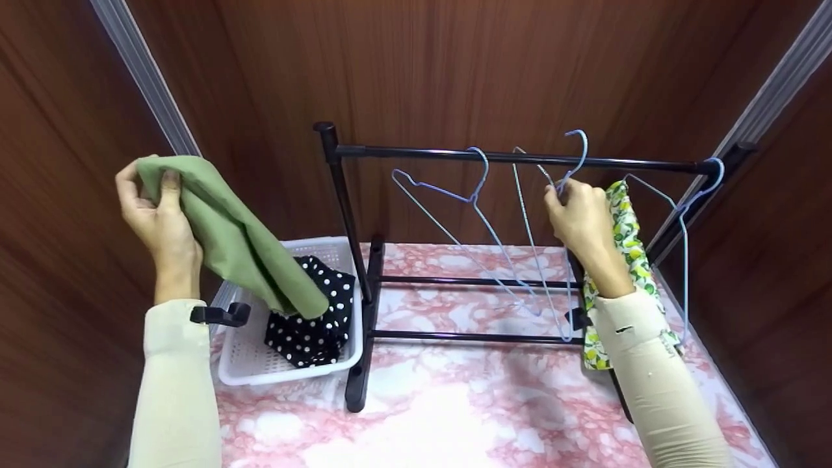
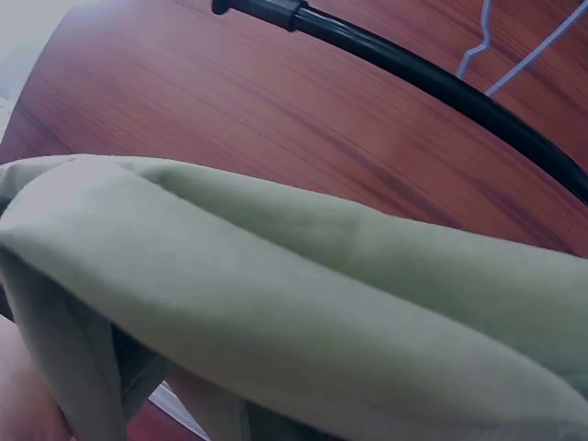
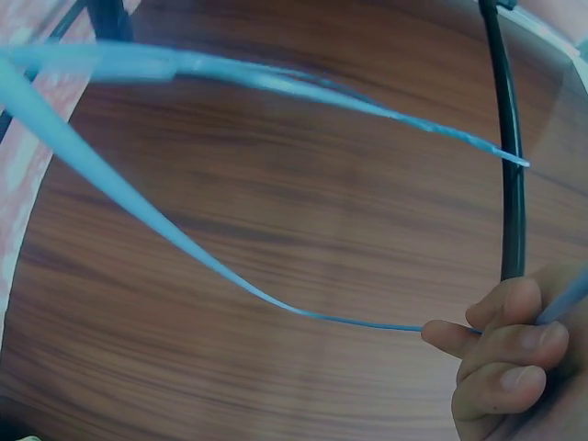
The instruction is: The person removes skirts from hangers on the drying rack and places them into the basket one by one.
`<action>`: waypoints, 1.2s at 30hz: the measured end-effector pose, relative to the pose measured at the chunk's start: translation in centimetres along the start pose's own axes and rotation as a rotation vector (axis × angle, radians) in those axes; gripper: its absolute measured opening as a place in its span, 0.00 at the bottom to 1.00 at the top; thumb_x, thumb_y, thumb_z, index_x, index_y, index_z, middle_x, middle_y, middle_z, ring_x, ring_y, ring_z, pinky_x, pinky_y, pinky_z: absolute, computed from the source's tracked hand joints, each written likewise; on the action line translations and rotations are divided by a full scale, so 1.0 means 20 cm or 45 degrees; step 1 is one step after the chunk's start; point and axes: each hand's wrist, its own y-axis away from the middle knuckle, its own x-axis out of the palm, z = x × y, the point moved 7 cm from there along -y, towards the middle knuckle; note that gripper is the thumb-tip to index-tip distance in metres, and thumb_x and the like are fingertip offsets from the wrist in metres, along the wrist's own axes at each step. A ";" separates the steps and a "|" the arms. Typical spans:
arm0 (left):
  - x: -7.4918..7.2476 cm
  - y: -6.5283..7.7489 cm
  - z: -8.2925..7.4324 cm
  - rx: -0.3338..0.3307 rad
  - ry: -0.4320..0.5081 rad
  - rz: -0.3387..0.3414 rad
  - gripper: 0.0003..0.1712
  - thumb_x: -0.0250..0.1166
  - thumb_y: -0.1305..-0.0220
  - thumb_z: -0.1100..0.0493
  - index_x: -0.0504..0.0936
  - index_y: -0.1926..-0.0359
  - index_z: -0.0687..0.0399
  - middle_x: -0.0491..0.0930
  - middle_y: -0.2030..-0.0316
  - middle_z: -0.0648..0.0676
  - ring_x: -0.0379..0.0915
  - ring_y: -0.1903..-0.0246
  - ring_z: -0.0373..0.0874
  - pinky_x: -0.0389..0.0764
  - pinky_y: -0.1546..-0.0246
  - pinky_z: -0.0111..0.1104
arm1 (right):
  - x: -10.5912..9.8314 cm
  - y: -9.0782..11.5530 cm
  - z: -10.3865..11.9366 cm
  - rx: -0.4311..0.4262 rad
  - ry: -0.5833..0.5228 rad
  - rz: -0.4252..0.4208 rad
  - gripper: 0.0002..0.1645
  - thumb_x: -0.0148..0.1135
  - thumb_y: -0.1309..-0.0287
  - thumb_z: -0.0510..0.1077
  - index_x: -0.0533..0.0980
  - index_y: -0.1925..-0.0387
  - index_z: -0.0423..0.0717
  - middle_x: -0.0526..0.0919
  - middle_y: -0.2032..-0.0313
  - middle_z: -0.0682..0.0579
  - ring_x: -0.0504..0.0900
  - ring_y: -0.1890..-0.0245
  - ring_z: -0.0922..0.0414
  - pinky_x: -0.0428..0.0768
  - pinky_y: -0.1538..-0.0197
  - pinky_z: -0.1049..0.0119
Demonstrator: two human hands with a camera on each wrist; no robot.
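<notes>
On the left in the head view, my left hand [image 1: 159,218] pinches a green cloth [image 1: 224,227] between thumb and fingers. The cloth hangs down in a long fold towards the basket and fills much of the left wrist view [image 2: 276,285]. My right hand [image 1: 582,214] grips a light blue wire hanger [image 1: 582,153] just below its hook. That hook stands above the black rail of the clothes rack [image 1: 422,153]. In the right wrist view, curled fingers [image 3: 501,390] hold the hanger near the rail.
Another blue hanger [image 1: 478,175] hangs on the rail's left half. At the right end, a hanger [image 1: 684,260] hangs beside a lemon-print cloth [image 1: 627,227]. A white basket [image 1: 244,364] left of the rack contains a black polka-dot cloth [image 1: 335,325]. Wooden panels surround the pink marbled surface [image 1: 455,409].
</notes>
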 end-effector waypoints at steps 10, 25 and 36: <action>-0.04 0.10 0.16 -0.119 -0.246 0.084 0.14 0.69 0.35 0.76 0.85 0.53 0.56 0.86 0.57 0.53 0.82 0.55 0.43 0.83 0.52 0.30 | 0.08 0.00 -0.03 0.004 -0.020 0.048 0.20 0.59 0.26 0.43 0.77 0.77 0.40 0.85 0.81 0.37 0.86 0.82 0.43 0.72 0.78 0.67; -0.15 0.28 0.39 -0.228 -0.493 0.180 0.15 0.69 0.33 0.74 0.83 0.55 0.49 0.84 0.61 0.45 0.82 0.56 0.37 0.83 0.54 0.25 | 0.17 0.01 -0.10 0.026 0.030 0.063 0.23 0.61 0.28 0.44 0.71 0.82 0.43 0.80 0.78 0.37 0.77 0.74 0.39 0.76 0.67 0.39; -0.23 0.42 0.55 -0.326 -0.646 0.261 0.14 0.67 0.31 0.74 0.81 0.51 0.55 0.82 0.59 0.42 0.80 0.55 0.36 0.81 0.51 0.23 | 0.22 0.03 -0.15 0.080 0.058 0.116 0.26 0.61 0.24 0.51 0.74 0.77 0.39 0.85 0.70 0.28 0.83 0.66 0.31 0.79 0.59 0.34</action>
